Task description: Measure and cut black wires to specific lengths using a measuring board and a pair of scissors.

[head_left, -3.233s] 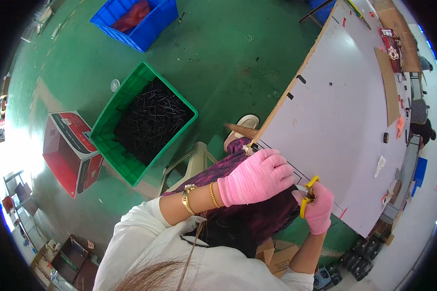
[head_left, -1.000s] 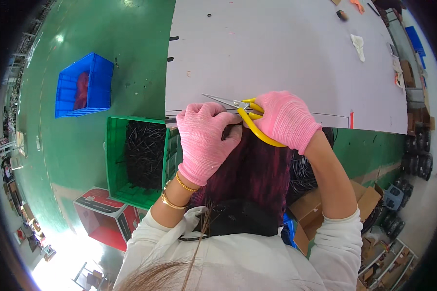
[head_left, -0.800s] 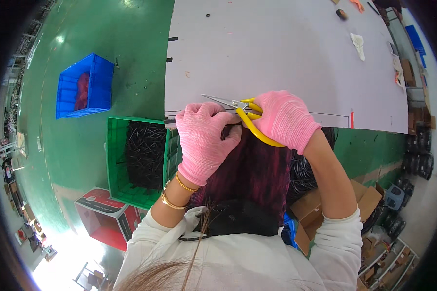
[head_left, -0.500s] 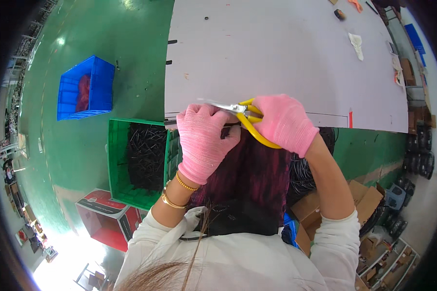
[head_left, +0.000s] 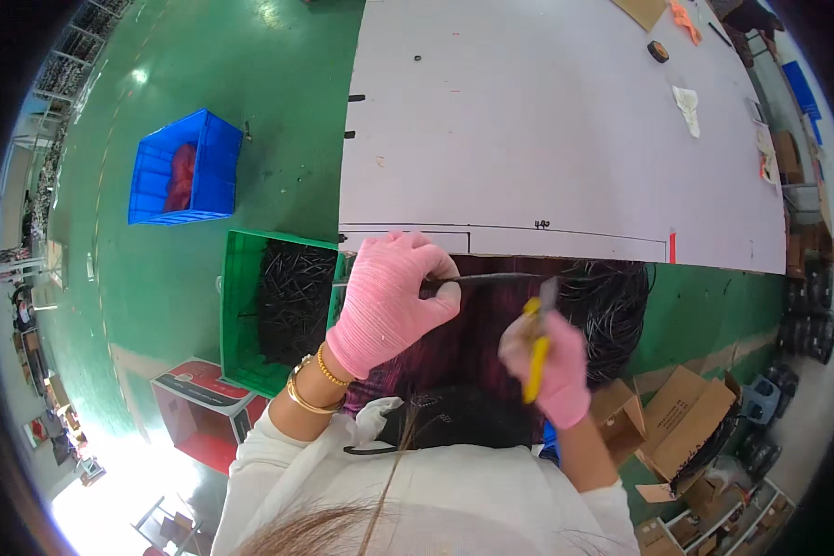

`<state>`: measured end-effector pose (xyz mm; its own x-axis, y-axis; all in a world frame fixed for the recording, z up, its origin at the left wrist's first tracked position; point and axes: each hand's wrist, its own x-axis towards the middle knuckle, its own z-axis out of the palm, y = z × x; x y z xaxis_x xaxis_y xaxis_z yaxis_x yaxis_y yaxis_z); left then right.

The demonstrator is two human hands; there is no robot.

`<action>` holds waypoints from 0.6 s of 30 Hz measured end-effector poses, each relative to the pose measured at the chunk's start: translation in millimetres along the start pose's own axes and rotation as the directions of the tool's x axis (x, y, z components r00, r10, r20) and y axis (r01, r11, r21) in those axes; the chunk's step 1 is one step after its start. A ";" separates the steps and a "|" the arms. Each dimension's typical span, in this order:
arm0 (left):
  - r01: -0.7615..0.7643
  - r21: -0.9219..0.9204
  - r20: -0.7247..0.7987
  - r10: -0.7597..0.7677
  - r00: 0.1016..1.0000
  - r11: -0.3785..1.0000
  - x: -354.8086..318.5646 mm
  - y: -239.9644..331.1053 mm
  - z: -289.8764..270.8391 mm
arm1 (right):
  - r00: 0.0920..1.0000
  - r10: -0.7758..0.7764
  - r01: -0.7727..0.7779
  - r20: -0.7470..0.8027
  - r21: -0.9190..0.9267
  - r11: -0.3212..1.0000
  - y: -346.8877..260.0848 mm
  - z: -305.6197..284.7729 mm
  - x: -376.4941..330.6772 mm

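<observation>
My left hand (head_left: pixel 389 301), in a pink knit glove, is closed on a thin black cable or tube (head_left: pixel 496 277) just off the table's near edge. The black length runs out rightward from between thumb and fingers. My right hand (head_left: pixel 561 366), gloved alike, is lower and to the right, closed on yellow-handled scissors (head_left: pixel 536 357) whose blades point up near the far end of the black length. Motion smears this hand and the blades. Left of my left hand stands a green crate (head_left: pixel 236 315) with many short black pieces (head_left: pixel 292 296) in it.
The white table (head_left: pixel 528 139) has marked lines along its near edge and a red mark (head_left: pixel 673 248). A bundle of black cable or tubing (head_left: pixel 612 324) hangs at the right. A blue crate (head_left: pixel 218 176), a red-and-grey box (head_left: pixel 199 417) and cardboard boxes (head_left: pixel 690 417) stand on the floor.
The scissors in my right hand have moved from beside my left hand down and to the right. The black length now shows stretched out rightward from my left hand, and the view has shifted slightly.
</observation>
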<state>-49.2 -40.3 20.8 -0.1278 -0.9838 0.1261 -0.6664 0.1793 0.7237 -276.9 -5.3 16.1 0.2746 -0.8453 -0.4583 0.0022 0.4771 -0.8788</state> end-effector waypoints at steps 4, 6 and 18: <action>0.084 -0.125 0.090 -0.073 0.993 0.989 -5.3 5.9 -2.1 | 0.991 0.080 -0.058 0.106 -0.200 0.978 44.7 26.5 -29.4; 0.091 -0.134 0.101 -0.078 0.992 0.987 -8.9 6.8 -1.3 | 0.995 0.033 -0.020 0.099 -0.132 0.991 64.8 36.1 -28.4; 0.108 -0.187 0.155 -0.079 0.985 0.976 -12.1 13.7 -1.6 | 0.996 0.053 -0.050 0.070 -0.035 0.998 82.7 47.2 -20.0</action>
<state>-55.6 -25.9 30.3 -0.1866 -0.9817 -0.0382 -0.5268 0.0672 0.8473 -236.8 62.3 -41.2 0.3414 -0.8000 -0.4934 -0.0454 0.5102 -0.8588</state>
